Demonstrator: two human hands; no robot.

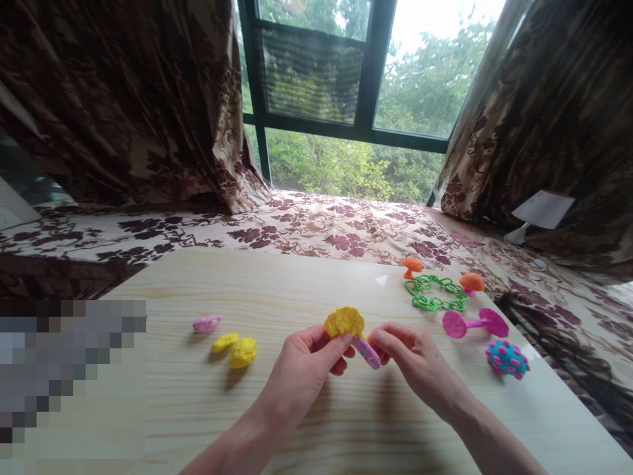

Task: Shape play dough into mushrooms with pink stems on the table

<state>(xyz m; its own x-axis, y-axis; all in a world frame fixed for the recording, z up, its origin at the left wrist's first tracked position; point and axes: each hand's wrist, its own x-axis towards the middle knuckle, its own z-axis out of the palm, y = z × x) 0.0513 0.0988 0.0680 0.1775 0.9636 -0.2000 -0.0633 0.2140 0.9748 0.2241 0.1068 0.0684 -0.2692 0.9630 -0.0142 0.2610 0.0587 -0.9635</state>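
Between my hands, above the table, is a flattened yellow piece of modelling clay (pixel 345 321) with a pink, speckled clay roll (pixel 366 353) hanging from its lower right. My left hand (pixel 316 353) pinches the yellow piece near its bottom edge, thumb in front. At the pink roll's right side, the thumb and fingers of my right hand (pixel 403 346) are closed together; they touch or nearly touch the roll, and what lies inside them is hidden. Off to the left lie two yellow clay lumps (pixel 242 353) and another pink clay piece (pixel 206 324).
On the table's right side are a green clay chain (pixel 435 305), two orange-capped clay mushrooms (pixel 412 265), a magenta dumbbell shape (pixel 475 323) and a blue lump with pink dots (pixel 507 359). Beyond the wooden table (pixel 277 280) stretches a floral-covered ledge (pixel 306 227) with a white lamp (pixel 544 209).
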